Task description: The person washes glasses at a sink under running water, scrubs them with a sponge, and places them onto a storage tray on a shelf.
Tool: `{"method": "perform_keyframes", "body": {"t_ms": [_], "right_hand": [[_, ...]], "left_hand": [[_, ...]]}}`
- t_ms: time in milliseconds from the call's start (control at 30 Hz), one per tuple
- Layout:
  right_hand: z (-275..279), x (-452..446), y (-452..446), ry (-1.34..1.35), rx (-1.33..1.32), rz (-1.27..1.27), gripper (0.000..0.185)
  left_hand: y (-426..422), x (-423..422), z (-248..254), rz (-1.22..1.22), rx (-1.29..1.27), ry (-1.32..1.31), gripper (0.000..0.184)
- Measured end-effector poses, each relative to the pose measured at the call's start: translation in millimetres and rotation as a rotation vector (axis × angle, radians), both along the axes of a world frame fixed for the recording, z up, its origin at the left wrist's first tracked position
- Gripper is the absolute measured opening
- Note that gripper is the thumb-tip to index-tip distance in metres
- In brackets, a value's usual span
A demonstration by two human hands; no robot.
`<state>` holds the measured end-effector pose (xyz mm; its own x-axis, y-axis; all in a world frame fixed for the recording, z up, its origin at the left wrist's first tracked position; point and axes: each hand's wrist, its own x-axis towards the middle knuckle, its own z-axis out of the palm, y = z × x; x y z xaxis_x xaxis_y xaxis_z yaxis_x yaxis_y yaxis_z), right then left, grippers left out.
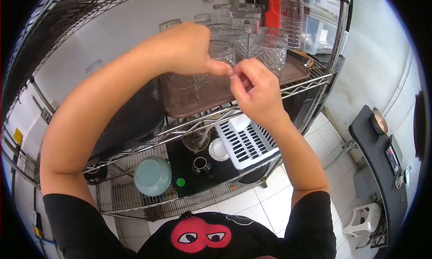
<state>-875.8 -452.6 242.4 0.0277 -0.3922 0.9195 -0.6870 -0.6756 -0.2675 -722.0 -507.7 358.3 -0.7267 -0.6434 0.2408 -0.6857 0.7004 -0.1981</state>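
Observation:
My left hand (191,48) is bent inward over the wire shelf, its thumb stretched toward my other hand and its remaining fingers hidden behind it. The fingers of my right hand (257,90) are curled in a pinch, and their tips meet the left thumb. Whatever lies between the fingertips is too small or hidden to make out. Just behind the hands, several clear patterned glasses (268,45) stand on a brown tray (191,100). One glass (222,50) is partly covered by my left hand.
A clear plastic bottle (291,18) and a red container (273,8) stand at the back right. Below are a white slotted rack (252,146), a pale green bowl (153,176) and a small white dish (218,149). A dark side table (373,142) stands at right, near a white stool (363,221).

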Motion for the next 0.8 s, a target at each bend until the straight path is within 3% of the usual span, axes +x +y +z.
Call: {"method": "perform_keyframes", "body": {"t_ms": [100, 200, 400, 533, 600, 800], "right_hand": [[-2.5, 0.7, -0.7, 0.047, -0.043, -0.024, 0.009], [-1.7, -0.4, -0.7, 0.107, -0.061, -0.058, 0.008], [-2.6, -2.9, 0.5, 0.145, -0.033, -0.012, 0.016], [-0.5, -0.5, 5.0, 0.159, -0.051, -0.021, 0.021], [-1.5, 0.3, 2.8, 0.177, -0.112, -0.034, 0.021], [-11.3, -2.4, -1.5, 0.125, -0.076, -0.171, 0.02]], "left_hand": [[0.5, -1.6, -4.9, 0.063, -0.022, 0.018, 0.078], [-1.0, 7.0, -13.2, -0.18, -0.218, 0.114, 0.08], [24.4, 55.5, 36.6, -0.138, -0.416, 0.414, 0.057], [68.2, 116.2, 42.0, 0.083, -0.47, 0.445, 0.039], [79.4, 162.5, 28.4, 0.133, -0.545, 0.448, 0.033], [165.1, 300.2, -31.0, 0.472, -0.43, 0.752, 0.026]]}}
